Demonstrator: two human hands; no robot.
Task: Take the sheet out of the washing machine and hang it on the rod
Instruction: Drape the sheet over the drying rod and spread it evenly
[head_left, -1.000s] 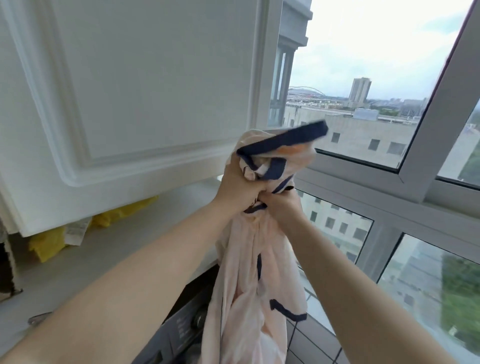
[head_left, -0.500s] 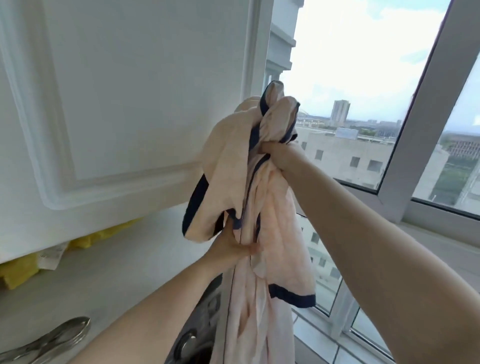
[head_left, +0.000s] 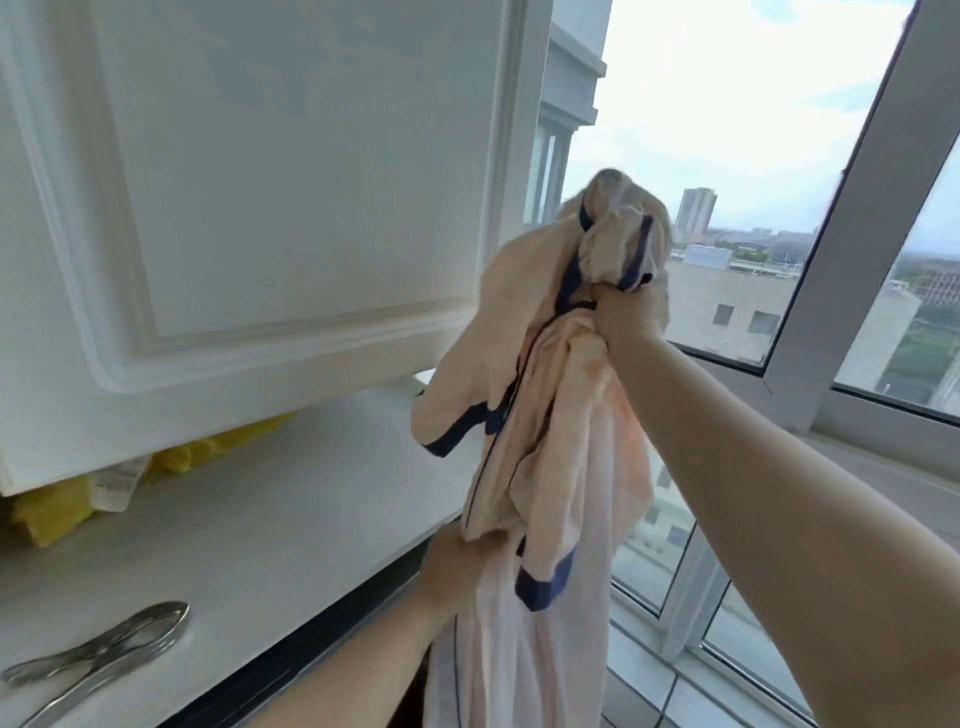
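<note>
1. At the centre of the frame hangs the peach sheet (head_left: 550, 415) with navy trim, bunched and draping down to the bottom edge.
2. The right hand (head_left: 626, 312), raised at upper centre, grips a wad of it in a fist.
3. The left hand (head_left: 452, 566), at lower centre, clutches a lower fold.
4. On the white surface (head_left: 270, 519) at lower left lie metal clips (head_left: 98, 660); a yellow bag (head_left: 52, 514) sits under the white cabinet door (head_left: 260, 182).

Right hand (head_left: 626, 314): raised high on an outstretched bare arm, fist clenched round a bunch of the peach cotton sheet with navy trim (head_left: 550, 415).
Left hand (head_left: 452, 566): lower down, fingers curled, gripping the same sheet's hanging length.
</note>
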